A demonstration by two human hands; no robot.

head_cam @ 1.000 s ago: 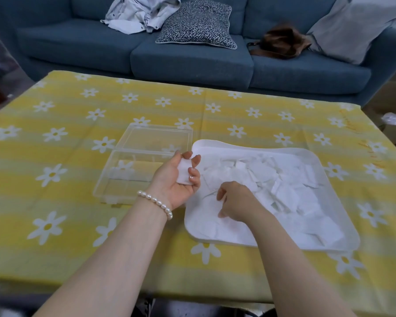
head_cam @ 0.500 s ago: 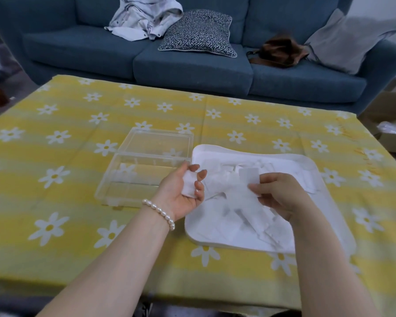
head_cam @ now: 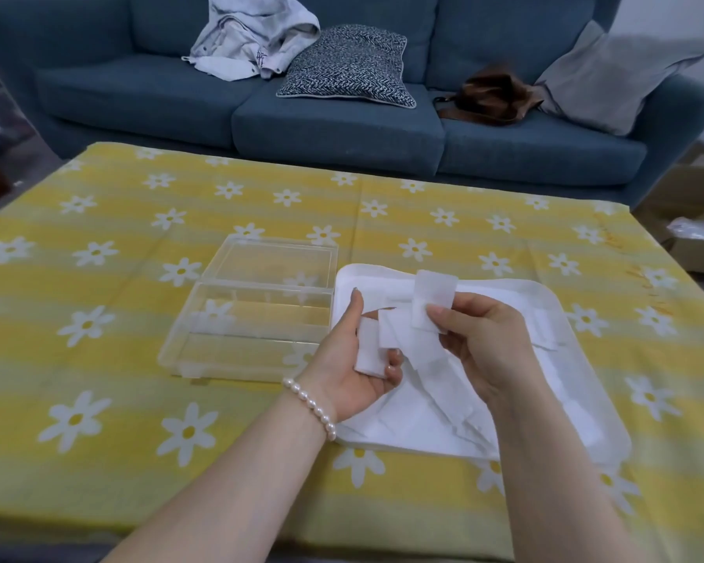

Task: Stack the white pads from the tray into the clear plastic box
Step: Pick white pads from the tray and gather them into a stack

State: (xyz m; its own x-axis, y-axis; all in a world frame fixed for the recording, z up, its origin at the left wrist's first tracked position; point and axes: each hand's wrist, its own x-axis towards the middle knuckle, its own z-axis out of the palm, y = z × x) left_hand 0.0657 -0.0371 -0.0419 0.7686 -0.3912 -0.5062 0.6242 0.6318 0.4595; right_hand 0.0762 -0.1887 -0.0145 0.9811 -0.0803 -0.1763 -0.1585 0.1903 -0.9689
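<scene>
A white tray [head_cam: 553, 302] holding several loose white pads [head_cam: 423, 404] lies on the table in front of me. To its left stands the clear plastic box [head_cam: 236, 331] with its lid folded open behind it; its inside looks bare. My left hand [head_cam: 354, 367] hovers palm up over the tray's left edge and cradles a small stack of pads [head_cam: 372, 351] between thumb and fingers. My right hand [head_cam: 480, 339] is raised above the tray and pinches a single pad [head_cam: 433, 302], held upright close to the left hand's stack.
A yellow cloth with white daisies [head_cam: 139, 420] covers the table. Behind it is a blue sofa [head_cam: 342, 132] with clothes, cushions and a brown bag. A cardboard box [head_cam: 695, 233] sits on the floor at the far right.
My right hand picked a pad out of the tray, lifted it and brought it left toward the left hand. The left hand kept its stack and opened slightly.
</scene>
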